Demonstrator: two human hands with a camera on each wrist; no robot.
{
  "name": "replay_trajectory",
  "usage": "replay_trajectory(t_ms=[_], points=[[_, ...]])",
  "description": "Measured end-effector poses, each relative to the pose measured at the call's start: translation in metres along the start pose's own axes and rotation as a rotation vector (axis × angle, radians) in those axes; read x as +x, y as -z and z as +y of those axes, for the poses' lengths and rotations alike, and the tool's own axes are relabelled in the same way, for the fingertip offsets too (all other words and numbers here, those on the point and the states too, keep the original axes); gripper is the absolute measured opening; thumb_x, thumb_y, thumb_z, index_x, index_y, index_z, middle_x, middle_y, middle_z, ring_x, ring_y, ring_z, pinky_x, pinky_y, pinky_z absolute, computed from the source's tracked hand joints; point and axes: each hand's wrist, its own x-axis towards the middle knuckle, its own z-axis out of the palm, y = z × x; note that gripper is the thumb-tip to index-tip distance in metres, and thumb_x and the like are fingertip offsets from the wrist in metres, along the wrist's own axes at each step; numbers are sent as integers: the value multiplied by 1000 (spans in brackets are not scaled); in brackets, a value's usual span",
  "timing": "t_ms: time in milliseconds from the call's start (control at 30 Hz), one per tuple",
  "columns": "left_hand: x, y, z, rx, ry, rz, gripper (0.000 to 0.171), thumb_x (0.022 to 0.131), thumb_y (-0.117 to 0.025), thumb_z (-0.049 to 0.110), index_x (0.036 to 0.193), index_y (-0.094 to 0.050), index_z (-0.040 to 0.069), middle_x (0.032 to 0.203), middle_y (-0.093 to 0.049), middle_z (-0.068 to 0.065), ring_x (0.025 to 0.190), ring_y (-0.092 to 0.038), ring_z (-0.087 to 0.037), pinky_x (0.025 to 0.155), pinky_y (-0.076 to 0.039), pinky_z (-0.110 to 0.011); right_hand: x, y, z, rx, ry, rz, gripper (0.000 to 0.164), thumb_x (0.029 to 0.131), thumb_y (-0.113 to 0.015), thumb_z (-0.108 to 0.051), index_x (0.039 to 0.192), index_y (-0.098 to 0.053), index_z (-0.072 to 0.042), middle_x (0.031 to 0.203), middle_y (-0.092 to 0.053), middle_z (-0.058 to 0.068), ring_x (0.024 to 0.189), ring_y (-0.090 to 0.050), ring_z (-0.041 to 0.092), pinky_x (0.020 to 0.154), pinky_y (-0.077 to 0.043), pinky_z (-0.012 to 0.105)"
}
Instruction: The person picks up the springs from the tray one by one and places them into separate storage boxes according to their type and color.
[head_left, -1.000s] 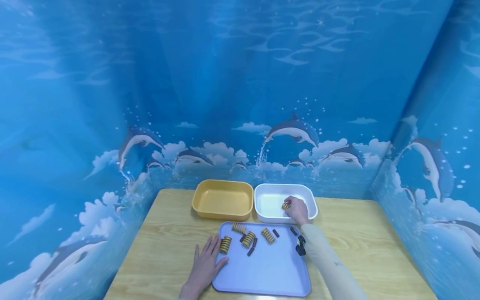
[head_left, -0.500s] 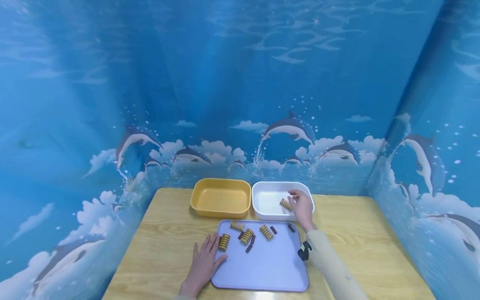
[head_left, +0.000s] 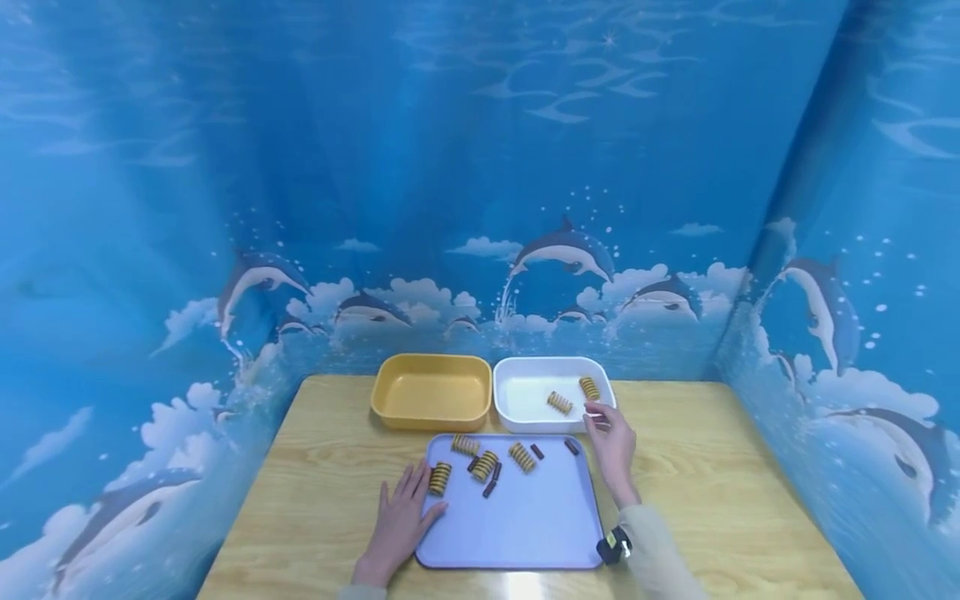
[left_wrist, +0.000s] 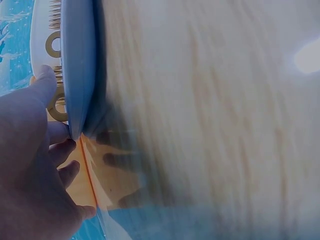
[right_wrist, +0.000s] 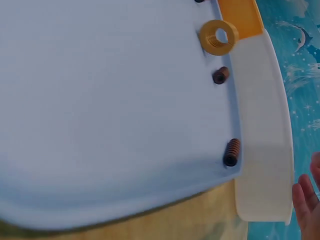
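My left hand (head_left: 399, 521) lies with straight fingers on the left rim of the lavender tray (head_left: 536, 525), beside a yellow coil spring (head_left: 440, 479). More yellow springs (head_left: 484, 466) lie along the tray's far half, with several small dark brown springs (head_left: 489, 489) among them. My right hand (head_left: 613, 442) is at the front right corner of the white bin (head_left: 517, 422), its fingers loosely bent and holding nothing. Two yellow springs lie in that bin, a left one (head_left: 559, 402) and a right one (head_left: 589, 388). In the right wrist view, only the fingertips (right_wrist: 302, 197) show.
A yellow bin (head_left: 431, 421) stands left of the white one, both behind the tray. All of them stand on a wooden table (head_left: 315, 475). A blue curtain (head_left: 450, 167) with dolphins closes off the back and sides.
My right hand was inside the white bin with fingers at a yellow spring; it has drawn back to the front right, uncovering a second spring. The left hand stays put. The head view shifted slightly.
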Motion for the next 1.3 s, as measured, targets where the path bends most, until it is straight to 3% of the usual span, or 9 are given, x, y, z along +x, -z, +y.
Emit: replay_trajectory(t_ms=[167, 300, 433, 600, 733, 967, 1300], points=[[0, 0, 0, -4, 1, 5, 71, 98, -62, 44, 149, -45, -3, 156, -43, -18, 145, -36, -43, 112, -19, -77, -16, -1, 3, -23, -21, -46, 19, 88, -74, 4, 106, -75, -1, 99, -76, 17, 87, -73, 33, 79, -62, 40], [-1, 0, 1, -11, -4, 6, 71, 98, -62, 43, 149, -46, -3, 156, -44, -18, 145, -37, -42, 112, -19, -78, -28, -8, 9, -24, 7, -80, 17, 86, -74, 6, 103, -74, 1, 96, -75, 17, 85, -73, 33, 78, -62, 41], [-1, -1, -1, -26, -2, 8, 70, 98, -62, 43, 149, -46, -3, 156, -44, -18, 145, -36, -42, 112, -18, -78, -37, -15, 15, -31, 80, -116, 20, 81, -76, 11, 99, -74, 3, 92, -75, 17, 81, -73, 33, 75, -63, 40], [0, -1, 0, -37, 13, 2, 71, 98, -63, 43, 149, -45, -3, 157, -43, -18, 146, -35, -42, 112, -17, -78, -44, -20, 20, -138, 195, -126, 25, 75, -78, 14, 96, -74, 0, 92, -75, 15, 80, -72, 32, 75, -61, 44], [1, -1, 1, -36, 24, -5, 72, 98, -63, 44, 150, -45, -3, 157, -42, -18, 146, -35, -42, 112, -16, -78, -45, -24, 20, -176, 234, -154, 30, 72, -79, 15, 97, -74, 0, 95, -74, 16, 84, -72, 33, 78, -59, 48], [1, -2, 1, -35, 28, -17, 72, 98, -62, 44, 150, -44, -2, 158, -41, -18, 147, -34, -42, 113, -16, -77, -47, -27, 16, -143, 188, -248, 33, 70, -78, 18, 99, -73, 2, 91, -74, 17, 77, -73, 32, 71, -62, 43], [1, 0, 0, -38, 24, -18, 72, 98, -62, 44, 150, -44, -3, 158, -41, -19, 146, -33, -43, 113, -15, -78, -47, -28, 16, -165, 95, -264, 24, 73, -82, 10, 94, -76, 0, 88, -77, 14, 76, -74, 28, 69, -62, 37]])
